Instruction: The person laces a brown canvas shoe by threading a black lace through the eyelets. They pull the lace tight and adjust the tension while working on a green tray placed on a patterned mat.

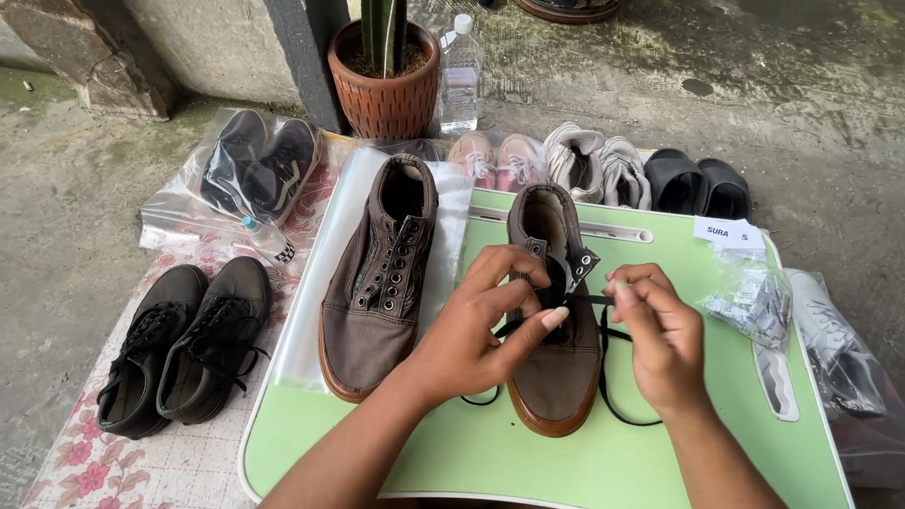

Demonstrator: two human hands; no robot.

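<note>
At the lower left of the frame a pair of black shoes (184, 344) lies on a flowered cloth (113, 462). Right of them, on the green tabletop (471, 452), rests an unlaced brown shoe (377, 283). At centre, the left hand (481, 330) steadies a second brown shoe (554, 320), fingers pinched on its black lace (603, 377). The right hand (660, 330) pinches the lace end just beside the eyelets. A bag of small packets (749, 302) lies at right.

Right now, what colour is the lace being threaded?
Black lace, on the brown shoe; head view shows it best.
</note>
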